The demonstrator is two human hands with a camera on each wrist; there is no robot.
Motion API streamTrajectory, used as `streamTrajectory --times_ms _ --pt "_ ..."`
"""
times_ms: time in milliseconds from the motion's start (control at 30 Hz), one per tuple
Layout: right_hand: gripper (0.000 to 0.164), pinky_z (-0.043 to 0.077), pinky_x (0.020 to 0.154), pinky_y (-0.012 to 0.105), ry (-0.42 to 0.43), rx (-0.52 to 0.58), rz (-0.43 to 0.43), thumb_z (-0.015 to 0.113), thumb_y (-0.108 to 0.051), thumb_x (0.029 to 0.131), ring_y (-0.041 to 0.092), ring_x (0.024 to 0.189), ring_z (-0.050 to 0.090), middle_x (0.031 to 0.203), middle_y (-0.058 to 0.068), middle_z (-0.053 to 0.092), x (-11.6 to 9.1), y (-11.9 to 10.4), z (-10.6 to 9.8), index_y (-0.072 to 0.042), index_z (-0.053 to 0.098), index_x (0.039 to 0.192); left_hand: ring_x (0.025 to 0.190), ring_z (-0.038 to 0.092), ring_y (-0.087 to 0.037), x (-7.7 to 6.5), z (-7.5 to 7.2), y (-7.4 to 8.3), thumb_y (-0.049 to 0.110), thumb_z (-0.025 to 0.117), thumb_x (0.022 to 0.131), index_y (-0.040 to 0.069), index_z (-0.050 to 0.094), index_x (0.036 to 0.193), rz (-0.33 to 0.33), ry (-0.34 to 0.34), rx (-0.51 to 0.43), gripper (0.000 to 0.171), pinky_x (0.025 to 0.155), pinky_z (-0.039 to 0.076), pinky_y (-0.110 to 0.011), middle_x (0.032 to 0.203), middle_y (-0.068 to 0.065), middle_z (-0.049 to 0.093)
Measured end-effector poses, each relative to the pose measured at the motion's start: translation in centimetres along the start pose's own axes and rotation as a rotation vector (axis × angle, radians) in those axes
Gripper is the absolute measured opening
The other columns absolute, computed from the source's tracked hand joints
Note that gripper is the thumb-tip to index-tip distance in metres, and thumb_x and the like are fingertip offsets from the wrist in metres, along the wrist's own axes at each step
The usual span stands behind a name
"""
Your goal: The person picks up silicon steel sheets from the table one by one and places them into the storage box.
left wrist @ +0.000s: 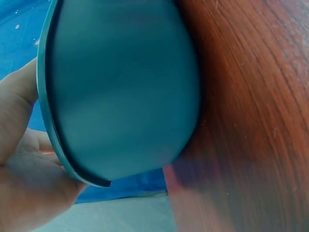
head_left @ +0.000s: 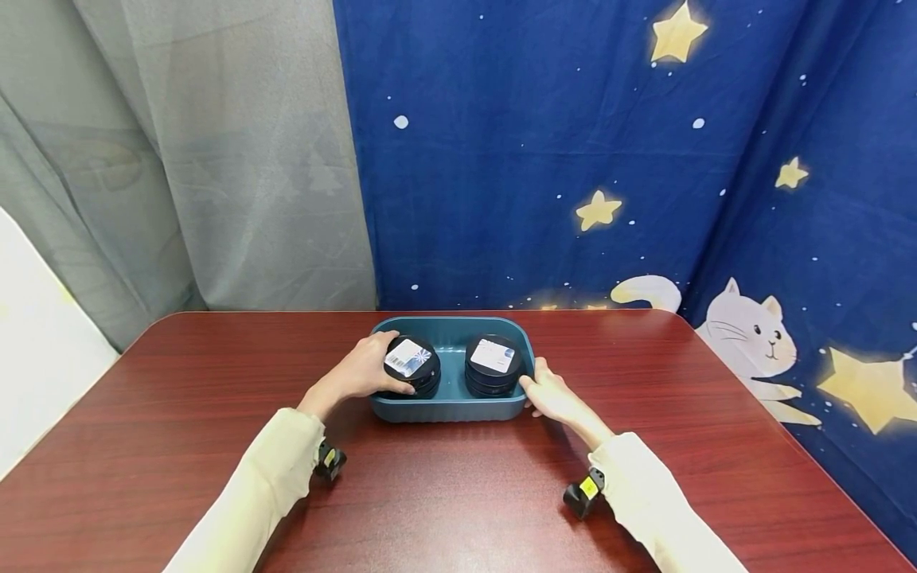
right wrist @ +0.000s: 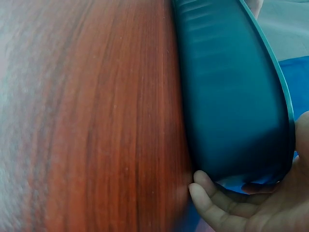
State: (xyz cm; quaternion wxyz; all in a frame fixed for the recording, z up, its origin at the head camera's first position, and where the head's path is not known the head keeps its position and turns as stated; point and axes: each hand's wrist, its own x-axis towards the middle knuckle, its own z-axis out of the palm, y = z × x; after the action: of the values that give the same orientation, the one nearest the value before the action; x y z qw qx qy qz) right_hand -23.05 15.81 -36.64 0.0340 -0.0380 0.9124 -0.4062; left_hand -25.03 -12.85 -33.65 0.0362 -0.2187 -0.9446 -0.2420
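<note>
A teal rectangular plastic bin (head_left: 450,411) with rounded corners sits on the table. Inside, at its left end, is a stack of round black flat containers (head_left: 424,386) with a white and blue label on top. A similar black stack (head_left: 490,382) with a white label is in the right half. My left hand (head_left: 367,368) reaches over the bin's left rim and grips the left stack, thumb in front and fingers behind. My right hand (head_left: 555,395) holds the bin's right end, thumb at the rim and fingers (right wrist: 207,200) curled around the outer wall low down.
The reddish-brown wooden table (head_left: 444,493) extends around the bin on all sides. Close behind the table hang a grey curtain (head_left: 265,159) and a blue curtain (head_left: 501,159) with stars. A white surface (head_left: 43,342) stands at the left edge.
</note>
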Motion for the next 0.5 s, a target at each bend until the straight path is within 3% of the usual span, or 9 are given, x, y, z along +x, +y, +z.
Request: streamTrajectory --times_ms 500 --pt "0.022 0.050 0.052 0.032 -0.001 0.017 0.007 0.040 -0.012 0.088 0.020 0.059 0.055 0.071 0.014 0.052 0.00 0.04 0.02 0.002 0.036 0.104 0.111 0.043 -0.039 0.24 0.15 0.44 0.032 0.077 0.064 -0.014 0.035 0.127 -0.008 -0.039 0.012 0.088 0.092 0.037 -0.048 0.122 -0.028 0.045"
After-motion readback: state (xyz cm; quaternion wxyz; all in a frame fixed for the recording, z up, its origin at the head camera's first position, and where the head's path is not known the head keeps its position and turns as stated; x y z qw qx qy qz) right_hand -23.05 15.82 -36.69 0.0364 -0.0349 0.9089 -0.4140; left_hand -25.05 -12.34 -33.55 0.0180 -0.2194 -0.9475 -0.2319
